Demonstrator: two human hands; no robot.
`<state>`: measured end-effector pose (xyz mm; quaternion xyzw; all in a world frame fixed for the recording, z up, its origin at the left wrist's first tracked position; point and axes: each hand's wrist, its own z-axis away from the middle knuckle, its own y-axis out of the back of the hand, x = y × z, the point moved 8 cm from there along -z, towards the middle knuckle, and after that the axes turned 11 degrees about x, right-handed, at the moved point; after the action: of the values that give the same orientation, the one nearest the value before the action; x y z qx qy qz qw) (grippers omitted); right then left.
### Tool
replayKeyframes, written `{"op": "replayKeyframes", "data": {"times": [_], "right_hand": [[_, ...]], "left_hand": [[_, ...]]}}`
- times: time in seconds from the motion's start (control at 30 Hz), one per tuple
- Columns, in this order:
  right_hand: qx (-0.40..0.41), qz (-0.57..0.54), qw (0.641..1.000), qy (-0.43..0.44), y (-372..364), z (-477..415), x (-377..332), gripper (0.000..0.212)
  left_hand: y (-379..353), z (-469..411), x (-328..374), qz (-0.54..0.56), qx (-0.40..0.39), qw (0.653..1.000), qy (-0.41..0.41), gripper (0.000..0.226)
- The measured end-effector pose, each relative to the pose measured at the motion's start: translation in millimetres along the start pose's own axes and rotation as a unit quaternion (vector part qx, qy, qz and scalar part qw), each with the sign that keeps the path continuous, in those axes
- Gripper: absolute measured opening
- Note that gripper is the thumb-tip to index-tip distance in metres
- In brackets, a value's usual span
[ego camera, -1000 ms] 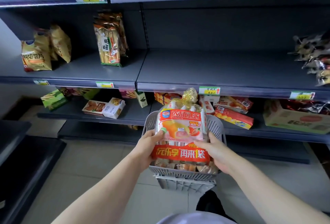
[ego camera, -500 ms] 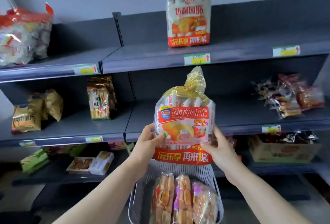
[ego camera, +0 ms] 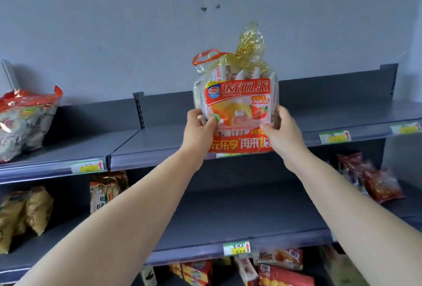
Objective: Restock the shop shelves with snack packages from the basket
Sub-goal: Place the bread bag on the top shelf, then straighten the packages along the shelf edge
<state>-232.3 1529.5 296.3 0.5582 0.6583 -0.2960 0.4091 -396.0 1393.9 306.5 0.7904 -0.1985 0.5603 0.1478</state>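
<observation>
Red-and-clear plastic wraps the snack package (ego camera: 237, 107), which the left hand (ego camera: 198, 128) and right hand (ego camera: 283, 130) grip by its sides, thumbs on the front, upright at the top shelf's (ego camera: 159, 146) front edge. Directly behind the grip an orange handle loop (ego camera: 205, 56) pokes up, blocking the space deeper in. Well left of the grip sits a big snack bag (ego camera: 25, 121), to its right a price tag (ego camera: 334, 136), and below-right red packets (ego camera: 374, 178).

I see a grey wall (ego camera: 137, 23) at the back, with three small dark marks (ego camera: 204, 8) on it. Green and yellow price tags (ego camera: 236, 248) stick to the front edges of the shelves (ego camera: 228, 217). A post with holes (ego camera: 139, 110) stands at the top shelf's back edge.
</observation>
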Motion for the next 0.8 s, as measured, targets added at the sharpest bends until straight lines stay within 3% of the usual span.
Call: {"op": "replayKeyframes", "data": {"times": [0.17,0.33,0.47,0.63,0.8], "right_hand": [[0.0,0.058,0.998,0.033,-20,-68,3,0.047],[-0.078,0.257,0.963,0.036,-50,-92,48,0.066],[-0.082,0.268,0.959,0.046,-63,-98,65,0.07],[-0.053,0.245,0.965,0.077,-62,-95,71,0.073],[-0.022,0.283,0.949,0.138,-52,-70,59,0.07]], "left_hand": [[-36,-58,9,-0.03,0.025,0.999,-0.031,0.036],[-52,-94,-32,-0.212,0.029,0.977,-0.012,0.037],[-53,-103,-50,-0.285,0.053,0.956,-0.033,0.043],[-52,-93,-50,-0.256,0.087,0.96,-0.072,0.037],[-45,-77,-43,-0.243,0.094,0.96,-0.104,0.045]]}}
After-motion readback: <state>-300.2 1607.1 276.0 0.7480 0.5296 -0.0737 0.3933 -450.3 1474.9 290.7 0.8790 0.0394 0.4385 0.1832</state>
